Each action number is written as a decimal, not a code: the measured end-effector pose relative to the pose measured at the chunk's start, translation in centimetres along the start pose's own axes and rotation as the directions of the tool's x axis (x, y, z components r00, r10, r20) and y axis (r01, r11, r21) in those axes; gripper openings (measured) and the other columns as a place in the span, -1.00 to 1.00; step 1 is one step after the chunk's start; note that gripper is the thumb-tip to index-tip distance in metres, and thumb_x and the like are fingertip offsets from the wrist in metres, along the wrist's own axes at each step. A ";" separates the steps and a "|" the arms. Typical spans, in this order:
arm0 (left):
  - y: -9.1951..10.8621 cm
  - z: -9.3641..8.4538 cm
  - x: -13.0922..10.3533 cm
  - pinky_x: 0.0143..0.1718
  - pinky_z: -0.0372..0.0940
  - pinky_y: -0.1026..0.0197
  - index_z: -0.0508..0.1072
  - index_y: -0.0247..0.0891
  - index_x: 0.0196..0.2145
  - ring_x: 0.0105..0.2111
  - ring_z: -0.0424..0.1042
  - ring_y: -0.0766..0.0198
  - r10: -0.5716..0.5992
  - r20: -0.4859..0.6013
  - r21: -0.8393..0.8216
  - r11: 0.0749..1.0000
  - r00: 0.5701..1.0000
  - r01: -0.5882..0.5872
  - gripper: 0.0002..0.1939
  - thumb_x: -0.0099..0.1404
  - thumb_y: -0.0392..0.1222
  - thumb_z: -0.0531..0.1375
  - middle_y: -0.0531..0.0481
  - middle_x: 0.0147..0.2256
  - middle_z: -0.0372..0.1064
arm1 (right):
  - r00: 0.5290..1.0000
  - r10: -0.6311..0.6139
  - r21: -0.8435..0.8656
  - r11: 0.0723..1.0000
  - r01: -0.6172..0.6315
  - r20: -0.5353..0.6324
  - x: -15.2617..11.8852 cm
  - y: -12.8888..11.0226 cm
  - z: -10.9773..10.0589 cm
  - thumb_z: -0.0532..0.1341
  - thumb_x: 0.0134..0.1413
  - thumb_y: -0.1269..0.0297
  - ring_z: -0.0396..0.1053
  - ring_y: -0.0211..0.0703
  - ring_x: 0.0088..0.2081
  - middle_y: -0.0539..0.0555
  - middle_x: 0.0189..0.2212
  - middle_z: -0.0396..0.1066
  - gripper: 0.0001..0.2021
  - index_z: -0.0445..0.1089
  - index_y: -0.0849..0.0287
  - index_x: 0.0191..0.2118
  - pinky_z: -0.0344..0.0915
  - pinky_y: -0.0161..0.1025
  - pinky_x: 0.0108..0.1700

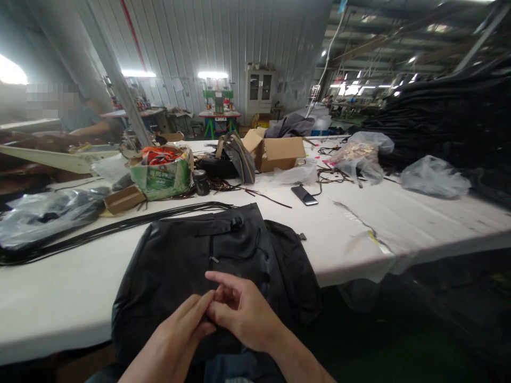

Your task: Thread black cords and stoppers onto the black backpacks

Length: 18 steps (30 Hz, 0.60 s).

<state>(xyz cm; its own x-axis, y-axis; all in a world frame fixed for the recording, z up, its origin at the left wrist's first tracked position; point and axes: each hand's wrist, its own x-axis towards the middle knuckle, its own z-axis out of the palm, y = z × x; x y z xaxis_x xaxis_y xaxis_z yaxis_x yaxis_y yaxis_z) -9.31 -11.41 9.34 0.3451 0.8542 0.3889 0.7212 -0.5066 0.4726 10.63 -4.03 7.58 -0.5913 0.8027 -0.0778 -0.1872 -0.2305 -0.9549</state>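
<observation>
A black bag [171,266] lies across the front edge of the white-covered table, with straps, a buckle and a small zip pull on its upper face. Over its near part, my left hand [178,330] and my right hand [245,314] meet at the fingertips. The left fingers are pressed together; whatever they pinch, if anything, is too small to make out. On my right hand the index finger stretches out to the left, while the thumb and other fingers curl in against the left fingertips; any held item there is hidden too.
Black cords [96,230] run along the table [343,234] at the left. Behind the bag are a green sack [159,178], a dark can [200,182], an open carton [283,153] and a phone [304,195]. A person [90,119] sits at the far left.
</observation>
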 end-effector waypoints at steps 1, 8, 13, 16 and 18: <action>-0.2 0.2 -0.1 0.14 0.48 0.44 0.32 0.00 0.48 0.09 0.67 0.23 0.004 -0.037 0.029 1.000 0.999 -0.003 -0.49 0.65 -0.21 0.14 -0.09 0.16 0.60 | 1.000 -0.002 0.006 1.000 0.002 -0.007 0.0 0.2 0.0 0.52 0.19 0.22 0.44 -0.24 -0.27 0.00 -0.25 0.53 -0.31 0.47 0.20 0.41 0.35 -0.26 -0.16; -0.3 1.2 -0.7 0.08 0.51 0.43 0.38 -0.14 0.45 0.04 0.69 0.22 -0.046 -0.041 0.069 0.996 0.998 0.049 -0.53 0.68 -0.22 0.06 -0.17 0.11 0.61 | 0.999 0.035 -0.058 0.998 -0.037 -0.036 -0.4 0.6 -0.1 0.60 0.12 0.04 0.56 -0.08 -0.24 0.11 -0.21 0.62 -0.34 0.59 0.22 0.27 0.43 -0.19 -0.16; -1.5 2.7 -1.8 0.06 0.56 0.34 0.34 -0.18 0.48 0.02 0.69 0.15 -0.021 -0.063 0.169 0.985 0.998 0.031 -0.45 0.60 -0.31 0.12 -0.22 0.10 0.61 | 0.990 0.079 -0.051 0.995 -0.086 -0.121 -0.1 0.8 0.5 0.63 -0.03 0.23 0.51 -0.17 -0.32 0.05 -0.31 0.60 -0.39 0.64 0.27 0.16 0.41 -0.27 -0.22; -2.0 3.4 -2.3 0.01 0.58 0.34 0.29 -0.15 0.50 -0.03 0.70 0.16 -0.059 -0.052 0.138 0.988 0.997 0.066 -0.37 0.55 -0.38 0.11 -0.19 0.04 0.61 | 0.985 0.099 -0.040 0.994 -0.106 -0.143 0.2 0.7 0.8 0.63 -0.07 0.25 0.49 -0.19 -0.34 0.03 -0.33 0.58 -0.39 0.64 0.28 0.14 0.40 -0.29 -0.24; -2.1 3.8 -2.6 -0.01 0.57 0.38 0.23 -0.13 0.53 -0.05 0.70 0.20 -0.100 -0.033 0.115 0.988 0.994 0.103 -0.34 0.56 -0.39 0.11 -0.18 0.04 0.60 | 0.983 0.093 -0.036 0.994 -0.099 -0.157 0.3 0.7 0.9 0.63 -0.07 0.23 0.48 -0.20 -0.34 0.03 -0.33 0.58 -0.40 0.64 0.28 0.13 0.41 -0.29 -0.23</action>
<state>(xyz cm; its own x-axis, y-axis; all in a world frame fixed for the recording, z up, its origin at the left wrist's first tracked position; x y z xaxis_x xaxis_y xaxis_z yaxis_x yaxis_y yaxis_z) -9.43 -12.10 4.28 0.2518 0.8961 0.3656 0.8171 -0.3993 0.4159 9.64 -4.46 7.18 -0.4758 0.8542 -0.2098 -0.0991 -0.2891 -0.9522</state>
